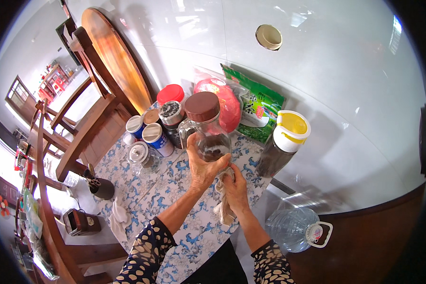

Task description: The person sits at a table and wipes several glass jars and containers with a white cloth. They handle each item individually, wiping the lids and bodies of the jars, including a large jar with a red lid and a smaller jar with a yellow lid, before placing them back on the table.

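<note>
My left hand (pixel 203 169) is wrapped around the lower side of a clear glass jar (pixel 217 138) with a brown screw lid (pixel 202 106) and a side handle. Something dark shows through the glass near its base. Just below, my right hand (pixel 236 190) grips a crumpled beige cloth (pixel 224 208), close to the jar's bottom edge. Behind the jar stand a container with a red lid (pixel 170 93), a dark jar with a speckled top (pixel 171 113) and a blue-and-white canister (pixel 158 139). A small lidded glass jar (pixel 142 157) is to their left.
A patterned cloth (pixel 175 208) covers the table. Along the wall are a red bag (pixel 220 102), a green packet (pixel 255 106) and a dark container with a white-and-yellow lid (pixel 281 149). A large water bottle (pixel 293 229) stands right; a pen holder (pixel 102 188) and wooden chair (pixel 87 130) are left.
</note>
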Available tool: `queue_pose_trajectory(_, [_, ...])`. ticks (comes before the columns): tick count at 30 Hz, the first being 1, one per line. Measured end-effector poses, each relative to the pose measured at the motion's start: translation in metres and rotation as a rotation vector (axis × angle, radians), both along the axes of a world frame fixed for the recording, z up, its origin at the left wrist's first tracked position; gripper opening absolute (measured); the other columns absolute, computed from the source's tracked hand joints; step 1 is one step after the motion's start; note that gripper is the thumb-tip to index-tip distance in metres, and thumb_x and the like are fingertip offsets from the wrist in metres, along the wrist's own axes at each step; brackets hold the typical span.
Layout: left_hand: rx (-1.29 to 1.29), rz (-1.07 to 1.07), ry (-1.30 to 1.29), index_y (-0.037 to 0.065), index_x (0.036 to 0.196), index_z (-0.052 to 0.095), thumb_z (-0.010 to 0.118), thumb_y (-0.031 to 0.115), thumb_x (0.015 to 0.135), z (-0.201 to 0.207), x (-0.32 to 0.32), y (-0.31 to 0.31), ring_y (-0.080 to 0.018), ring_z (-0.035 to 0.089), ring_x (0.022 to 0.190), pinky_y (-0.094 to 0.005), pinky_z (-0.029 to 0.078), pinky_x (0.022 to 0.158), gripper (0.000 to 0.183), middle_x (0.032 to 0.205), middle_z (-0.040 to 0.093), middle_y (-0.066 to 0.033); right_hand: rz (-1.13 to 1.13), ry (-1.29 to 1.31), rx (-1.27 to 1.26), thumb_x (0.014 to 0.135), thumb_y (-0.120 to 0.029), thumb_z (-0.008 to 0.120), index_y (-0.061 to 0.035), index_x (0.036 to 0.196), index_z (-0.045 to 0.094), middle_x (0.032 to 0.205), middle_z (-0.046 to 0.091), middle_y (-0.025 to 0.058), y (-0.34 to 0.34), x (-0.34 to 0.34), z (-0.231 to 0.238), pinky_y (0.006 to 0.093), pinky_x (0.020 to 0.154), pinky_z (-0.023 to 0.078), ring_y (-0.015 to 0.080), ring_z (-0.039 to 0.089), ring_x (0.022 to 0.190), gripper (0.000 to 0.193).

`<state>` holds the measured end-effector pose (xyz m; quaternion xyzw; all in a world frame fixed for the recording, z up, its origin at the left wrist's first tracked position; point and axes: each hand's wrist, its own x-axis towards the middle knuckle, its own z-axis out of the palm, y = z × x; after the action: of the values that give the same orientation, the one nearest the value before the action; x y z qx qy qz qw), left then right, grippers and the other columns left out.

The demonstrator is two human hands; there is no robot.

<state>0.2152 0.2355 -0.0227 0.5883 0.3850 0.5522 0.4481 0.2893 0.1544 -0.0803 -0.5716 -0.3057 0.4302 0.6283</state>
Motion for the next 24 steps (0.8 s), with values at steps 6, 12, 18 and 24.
queue_pose_trajectory(6, [0.082, -0.011, 0.168, 0.004, 0.133, 0.02, 0.088, 0.022, 0.057, -0.009, 0.005, 0.016, -0.0246, 0.045, 0.113, -0.0362, 0.045, 0.092, 0.104, 0.125, 0.038, -0.0133, -0.05, 0.006, -0.041, 0.09, -0.014, 0.049, 0.0043, 0.131, 0.042, 0.107, 0.061, 0.0161, 0.014, 0.003, -0.003, 0.0289, 0.081, 0.047, 0.0192, 0.059, 0.095, 0.045])
queue_pose_trajectory(12, [0.128, 0.04, 0.104, 0.002, 0.138, 0.02, 0.089, 0.032, 0.056, -0.028, 0.007, 0.021, -0.0278, 0.039, 0.121, -0.0391, 0.037, 0.1, 0.112, 0.131, 0.036, -0.018, 0.022, -0.124, -0.068, 0.088, -0.008, 0.051, 0.0034, 0.12, 0.051, 0.1, 0.062, 0.0117, -0.017, 0.003, 0.01, 0.0269, 0.077, 0.047, 0.0152, 0.058, 0.088, 0.033])
queue_pose_trajectory(18, [0.119, 0.249, 0.342, 0.001, 0.138, 0.022, 0.085, 0.032, 0.063, -0.031, -0.004, -0.03, -0.031, 0.036, 0.121, -0.042, 0.03, 0.103, 0.103, 0.129, 0.034, -0.0166, -0.187, -0.085, 0.121, 0.086, -0.007, 0.054, 0.0021, 0.121, 0.053, 0.101, 0.061, 0.0087, -0.096, 0.048, 0.036, 0.0263, 0.075, 0.049, 0.0136, 0.059, 0.087, 0.035])
queue_pose_trajectory(24, [0.158, -0.277, 0.299, 0.0, 0.136, 0.026, 0.078, 0.025, 0.071, 0.005, 0.038, -0.06, -0.0285, 0.036, 0.125, -0.0424, 0.033, 0.101, 0.087, 0.132, 0.036, -0.0202, -0.528, -0.157, 0.194, 0.091, -0.01, 0.052, 0.0014, 0.125, 0.051, 0.102, 0.06, 0.0063, -0.07, 0.138, 0.047, 0.0245, 0.077, 0.047, 0.0121, 0.057, 0.084, 0.035])
